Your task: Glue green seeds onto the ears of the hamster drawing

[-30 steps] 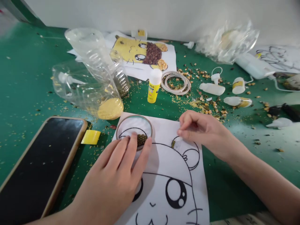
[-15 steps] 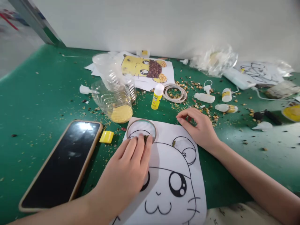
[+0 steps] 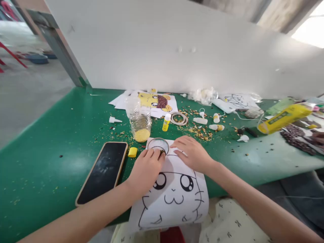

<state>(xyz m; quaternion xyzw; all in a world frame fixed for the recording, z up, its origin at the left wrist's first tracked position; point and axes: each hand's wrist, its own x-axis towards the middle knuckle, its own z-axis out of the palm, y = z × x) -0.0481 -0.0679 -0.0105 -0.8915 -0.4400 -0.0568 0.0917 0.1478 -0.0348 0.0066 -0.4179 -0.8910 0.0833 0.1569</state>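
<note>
A white sheet with a black outline drawing of a cartoon animal point(image 3: 174, 212) lies at the table's front edge. On its upper left rests a clear round dish point(image 3: 158, 145). My left hand point(image 3: 147, 168) is at the dish's lower rim, fingers curled together, with dark bits showing by the fingertips; what it grips is too small to tell. My right hand point(image 3: 191, 153) reaches over the sheet's upper right, palm down, its fingers apart and holding nothing, fingertips just right of the dish.
A phone point(image 3: 102, 173) and yellow cap point(image 3: 132, 152) lie left. Behind are a plastic bottle point(image 3: 141, 126), a glue stick point(image 3: 166, 122), coiled tubing point(image 3: 179, 118), scattered seeds and small bottles point(image 3: 200, 120). A person's hand point(image 3: 318, 137) shows far right.
My right hand has moved left over the sheet, close to the dish. My left hand stays at the dish. The view has tilted up, showing more of the wall and the table's right side.
</note>
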